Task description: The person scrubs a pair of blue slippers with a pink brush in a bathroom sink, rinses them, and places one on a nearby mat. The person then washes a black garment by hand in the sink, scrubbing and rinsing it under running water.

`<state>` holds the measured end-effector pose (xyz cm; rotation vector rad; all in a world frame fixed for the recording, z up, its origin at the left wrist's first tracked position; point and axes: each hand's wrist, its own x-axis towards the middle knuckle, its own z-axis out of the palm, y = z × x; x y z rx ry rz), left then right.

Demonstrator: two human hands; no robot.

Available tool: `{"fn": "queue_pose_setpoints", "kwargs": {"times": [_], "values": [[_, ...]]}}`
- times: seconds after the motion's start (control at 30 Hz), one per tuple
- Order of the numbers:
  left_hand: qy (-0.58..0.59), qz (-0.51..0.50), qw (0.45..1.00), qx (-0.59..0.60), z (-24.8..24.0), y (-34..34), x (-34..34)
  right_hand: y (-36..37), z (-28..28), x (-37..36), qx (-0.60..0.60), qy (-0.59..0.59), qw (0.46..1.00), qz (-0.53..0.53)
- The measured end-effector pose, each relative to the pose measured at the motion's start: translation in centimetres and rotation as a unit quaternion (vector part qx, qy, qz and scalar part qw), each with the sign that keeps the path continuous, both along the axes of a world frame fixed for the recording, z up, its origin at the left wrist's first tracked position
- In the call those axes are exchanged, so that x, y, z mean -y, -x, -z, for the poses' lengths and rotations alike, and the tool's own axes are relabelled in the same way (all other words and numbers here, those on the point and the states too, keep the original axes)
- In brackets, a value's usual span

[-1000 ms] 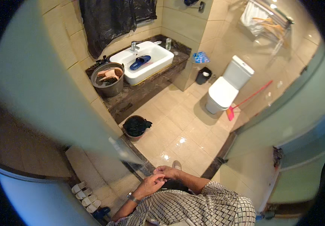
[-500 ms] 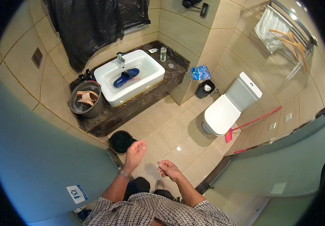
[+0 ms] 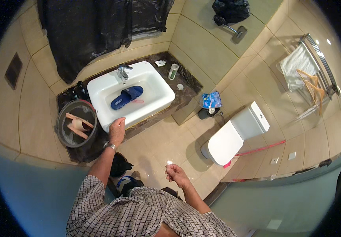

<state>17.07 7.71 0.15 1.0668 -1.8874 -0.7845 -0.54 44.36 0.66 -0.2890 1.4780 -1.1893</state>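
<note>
My left hand (image 3: 116,132) hangs in front of the white sink (image 3: 163,103), near its front left corner, with the fingers drawn together and nothing visible in them. Lower and to the right, above the tiled floor, my right hand (image 3: 177,176) is loosely curled, thumb against fingers, and no held thing shows. One blue slipper (image 3: 127,97) lies in the sink beside a small pink piece (image 3: 137,101). Left of the sink stands a grey bucket (image 3: 61,135) holding water and a pair of pinkish sandals (image 3: 79,127). A chrome faucet (image 3: 124,72) rises at the sink's back.
The dark marble counter (image 3: 188,81) carries a clear cylindrical container (image 3: 173,72). A dark bucket (image 3: 119,165) sits on the floor below my left forearm. To the right are a white toilet (image 3: 225,144), a small black bin (image 3: 207,113) and a red-handled broom (image 3: 261,147). Frosted glass (image 3: 32,189) flanks me.
I have moved forward, so the sink and grey bucket are closer. My left hand has gone left and forward toward the sink. My right hand stays curled at about the same place before me.
</note>
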Motion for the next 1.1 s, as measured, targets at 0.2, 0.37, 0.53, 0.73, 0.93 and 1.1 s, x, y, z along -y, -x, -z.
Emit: {"fn": "queue_pose_setpoints", "kwargs": {"times": [0.2, 0.37, 0.53, 0.73, 0.93, 1.1], "values": [[-0.063, 0.028, 0.994, 0.080, 5.8, 1.8, 8.8, 3.6, -3.2, 10.8, -0.064, 0.017, 0.996, -0.055], [-0.082, 0.076, 0.950, 0.292, 10.6, 3.9, 15.1, 9.1, -2.1, 18.5, -0.086, 0.045, 0.988, -0.122], [-0.117, 0.051, 0.874, 0.468, 17.0, 4.7, 20.7, 15.2, -1.2, 27.1, -0.068, 0.126, 0.976, -0.166], [-0.132, 0.064, 0.916, 0.373, 18.5, 13.2, 21.2, 23.2, -0.7, 35.2, -0.215, 0.166, 0.935, -0.227], [-0.192, -0.039, 0.844, 0.499, 11.2, 15.4, 18.6, 25.4, 2.0, 44.9, -0.396, 0.194, 0.836, -0.327], [-0.176, -0.124, 0.854, 0.474, 12.2, 11.4, 16.9, 23.6, 8.0, 50.1, -0.558, 0.151, 0.714, -0.395]]}}
